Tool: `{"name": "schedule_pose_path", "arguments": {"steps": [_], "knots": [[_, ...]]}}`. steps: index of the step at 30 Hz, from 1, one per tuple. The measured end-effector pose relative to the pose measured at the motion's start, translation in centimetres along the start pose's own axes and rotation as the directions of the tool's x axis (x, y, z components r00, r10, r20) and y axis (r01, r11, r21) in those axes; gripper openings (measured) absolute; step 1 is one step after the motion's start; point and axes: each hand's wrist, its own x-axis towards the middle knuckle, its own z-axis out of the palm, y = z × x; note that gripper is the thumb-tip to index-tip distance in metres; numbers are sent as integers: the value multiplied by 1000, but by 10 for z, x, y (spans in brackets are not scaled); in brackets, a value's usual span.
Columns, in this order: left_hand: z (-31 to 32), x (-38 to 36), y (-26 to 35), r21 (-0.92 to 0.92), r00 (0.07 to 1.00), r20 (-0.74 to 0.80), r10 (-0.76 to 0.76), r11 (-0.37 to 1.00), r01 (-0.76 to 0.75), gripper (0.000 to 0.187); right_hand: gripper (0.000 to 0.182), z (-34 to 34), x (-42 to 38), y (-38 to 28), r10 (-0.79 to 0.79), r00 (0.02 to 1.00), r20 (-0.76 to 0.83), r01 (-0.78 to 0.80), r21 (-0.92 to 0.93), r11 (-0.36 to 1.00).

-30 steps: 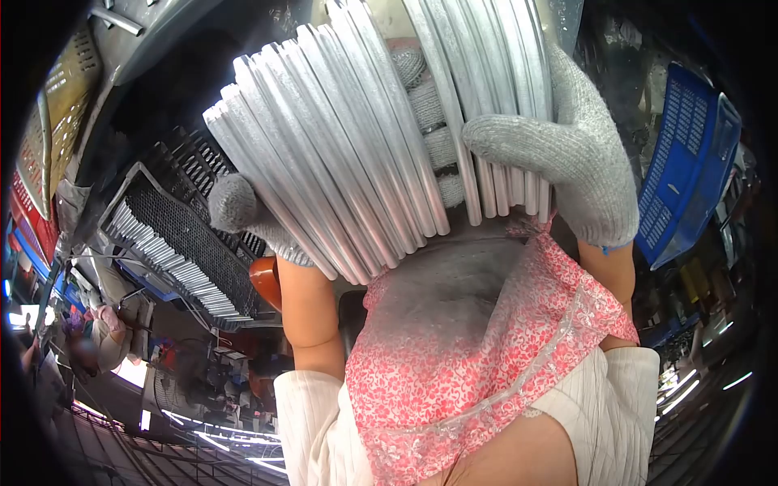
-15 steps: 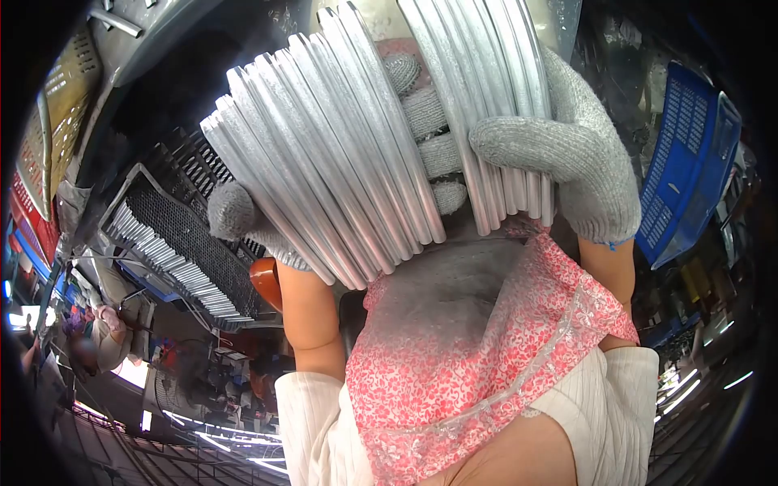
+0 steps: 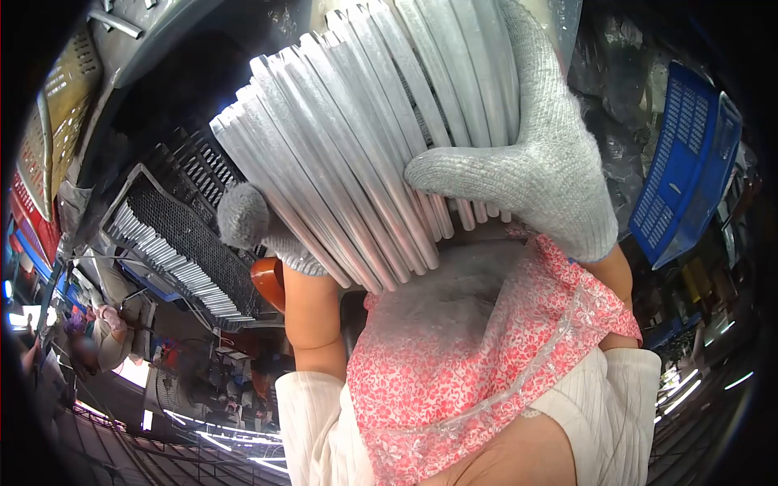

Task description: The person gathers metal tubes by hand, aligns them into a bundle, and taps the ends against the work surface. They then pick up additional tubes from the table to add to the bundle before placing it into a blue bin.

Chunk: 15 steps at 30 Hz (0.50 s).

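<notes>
A broad bundle of silvery metal tubes (image 3: 340, 146) is held up in front of my body, fanned side by side. My left hand (image 3: 251, 223), in a grey knitted glove, supports the bundle from its left side, its other fingers mostly hidden behind the tubes. My right hand (image 3: 543, 154), gloved likewise, grips the right side with its thumb laid across the front. Below the tubes lies a pink floral apron (image 3: 438, 381) with a dark grey smudge.
At the left stands a black mesh crate (image 3: 182, 235) with a row of similar tubes. A blue perforated basket (image 3: 677, 170) is at the right, a yellow basket (image 3: 69, 89) at the upper left. Another person (image 3: 109, 332) is at the far left. An orange-brown object (image 3: 266, 279) sits beside my left forearm.
My right hand has moved left with its tubes. The gap between the two groups has mostly closed, and the fingers seen in it are now hidden.
</notes>
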Motion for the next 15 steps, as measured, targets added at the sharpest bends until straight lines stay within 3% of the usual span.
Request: {"name": "schedule_pose_path", "arguments": {"steps": [2, 4, 15], "knots": [[-6, -2, 1, 1, 999, -40, 4, 1000, -4, 78, 107, 8, 3, -15, -14, 1000, -12, 13, -30, 999], [-9, -3, 3, 11, 998, -66, 8, 1000, -7, 77, 118, 14, 9, -37, 207, 977, -44, -211, -119, 970], [-20, -9, 4, 12, 989, -144, 23, 1000, -22, 72, 112, 14, 0, 7, -30, 986, -165, -4, -202, 979]]}}
